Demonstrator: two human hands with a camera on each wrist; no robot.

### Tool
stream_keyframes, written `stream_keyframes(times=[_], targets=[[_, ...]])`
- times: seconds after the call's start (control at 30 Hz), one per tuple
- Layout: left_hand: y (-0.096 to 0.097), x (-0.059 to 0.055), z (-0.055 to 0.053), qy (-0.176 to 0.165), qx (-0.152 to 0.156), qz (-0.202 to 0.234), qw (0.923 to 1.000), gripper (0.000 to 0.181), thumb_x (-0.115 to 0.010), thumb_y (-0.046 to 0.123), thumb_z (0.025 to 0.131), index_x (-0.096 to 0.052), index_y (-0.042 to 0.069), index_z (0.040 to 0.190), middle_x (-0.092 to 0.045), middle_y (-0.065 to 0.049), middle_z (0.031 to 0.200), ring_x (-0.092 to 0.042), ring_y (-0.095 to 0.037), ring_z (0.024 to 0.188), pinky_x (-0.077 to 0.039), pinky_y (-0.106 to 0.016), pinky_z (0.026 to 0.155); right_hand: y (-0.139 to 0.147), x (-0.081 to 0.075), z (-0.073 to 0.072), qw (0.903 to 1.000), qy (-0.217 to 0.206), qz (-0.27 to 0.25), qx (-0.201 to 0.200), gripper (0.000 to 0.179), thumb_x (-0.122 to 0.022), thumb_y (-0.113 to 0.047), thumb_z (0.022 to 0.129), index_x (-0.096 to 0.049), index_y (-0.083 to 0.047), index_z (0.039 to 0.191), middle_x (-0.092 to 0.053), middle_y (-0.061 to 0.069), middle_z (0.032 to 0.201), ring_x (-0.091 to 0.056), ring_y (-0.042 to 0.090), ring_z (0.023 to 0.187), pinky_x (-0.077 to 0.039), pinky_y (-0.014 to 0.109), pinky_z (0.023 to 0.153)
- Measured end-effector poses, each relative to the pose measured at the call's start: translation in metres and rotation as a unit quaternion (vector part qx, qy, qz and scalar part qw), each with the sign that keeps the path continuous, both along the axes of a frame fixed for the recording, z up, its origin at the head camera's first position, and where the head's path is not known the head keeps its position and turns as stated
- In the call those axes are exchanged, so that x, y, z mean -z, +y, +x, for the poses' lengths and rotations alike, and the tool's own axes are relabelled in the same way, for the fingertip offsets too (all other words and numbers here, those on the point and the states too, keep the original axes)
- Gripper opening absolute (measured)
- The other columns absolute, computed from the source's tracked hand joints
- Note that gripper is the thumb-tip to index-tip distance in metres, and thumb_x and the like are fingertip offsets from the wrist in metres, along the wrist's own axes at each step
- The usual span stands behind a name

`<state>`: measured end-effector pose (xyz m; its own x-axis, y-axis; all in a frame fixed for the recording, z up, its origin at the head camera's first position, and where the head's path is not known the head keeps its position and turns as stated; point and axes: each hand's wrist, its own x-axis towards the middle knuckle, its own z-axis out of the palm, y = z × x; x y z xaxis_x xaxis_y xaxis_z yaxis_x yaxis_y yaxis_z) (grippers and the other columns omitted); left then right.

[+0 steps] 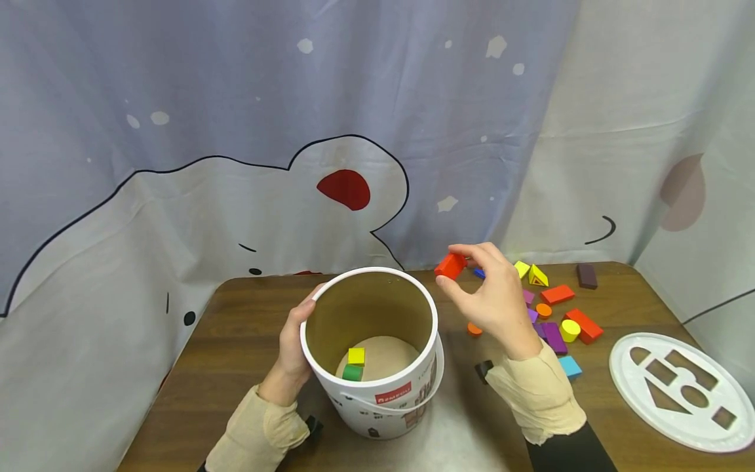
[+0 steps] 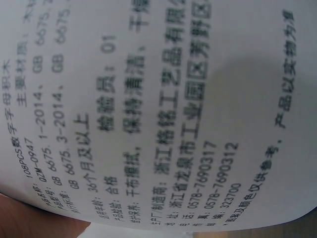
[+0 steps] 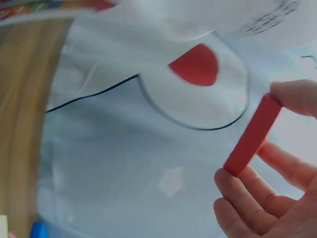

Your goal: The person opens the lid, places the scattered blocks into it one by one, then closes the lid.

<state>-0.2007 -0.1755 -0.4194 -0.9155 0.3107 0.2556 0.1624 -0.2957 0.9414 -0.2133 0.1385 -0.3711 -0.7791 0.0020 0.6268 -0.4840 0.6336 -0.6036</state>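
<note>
A soft, creased fabric curtain (image 1: 236, 78), blue-grey above and white below, hangs across the background from nine o'clock through twelve to three; it bears a curving black outline (image 1: 218, 157), a rounded red patch (image 1: 348, 190) near the centre towards eleven, a small white star (image 1: 496, 46) at one, and a faded pinkish teardrop (image 1: 684, 196) at three. Before it, at six, spreads a brown wood-grained table (image 1: 224, 367) with rounded far corners; pale glare (image 1: 454, 446) lies on its surface between five and six.
</note>
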Motion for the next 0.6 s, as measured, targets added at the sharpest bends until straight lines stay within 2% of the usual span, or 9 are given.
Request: stream_keyframes(times=[0.23, 0.4, 0.6], targets=[[0.0, 0.0, 0.001, 0.0, -0.002, -0.001, 1.0, 0.048, -0.025, 0.038, 0.104, -0.055, 0.024, 0.139, -0.06, 0.005, 0.134, -0.051, -0.02, 0.128, -0.039, -0.046, 0.11, -0.008, -0.021, 0.023, 0.9977, 0.03, -0.051, -0.033, 0.046, -0.087, -0.015, 0.08, -0.073, -0.017, 0.124, -0.07, -0.001, 0.11, -0.068, 0.016, 0.099, -0.045, 0.023, 0.089], [0.0, 0.0, 0.0, 0.003, -0.004, -0.005, 1.0, 0.048, -0.024, 0.038, 0.105, -0.056, 0.025, 0.138, -0.06, 0.006, 0.134, -0.051, -0.02, 0.128, -0.039, -0.045, 0.11, -0.018, -0.029, 0.036, 0.9949, 0.051, -0.053, -0.069, 0.047, -0.087, -0.013, 0.08, -0.073, -0.017, 0.124, -0.07, -0.001, 0.112, -0.066, 0.015, 0.103, -0.047, 0.02, 0.092], [0.0, 0.0, 0.0, 0.004, -0.003, -0.001, 1.0, 0.048, -0.025, 0.038, 0.105, -0.057, 0.024, 0.138, -0.06, 0.005, 0.134, -0.052, -0.021, 0.128, -0.039, -0.045, 0.11, -0.034, -0.033, 0.049, 0.9921, 0.056, -0.037, -0.105, 0.048, -0.087, -0.019, 0.08, -0.072, -0.017, 0.125, -0.069, -0.006, 0.116, -0.064, 0.01, 0.108, -0.049, 0.025, 0.095]])
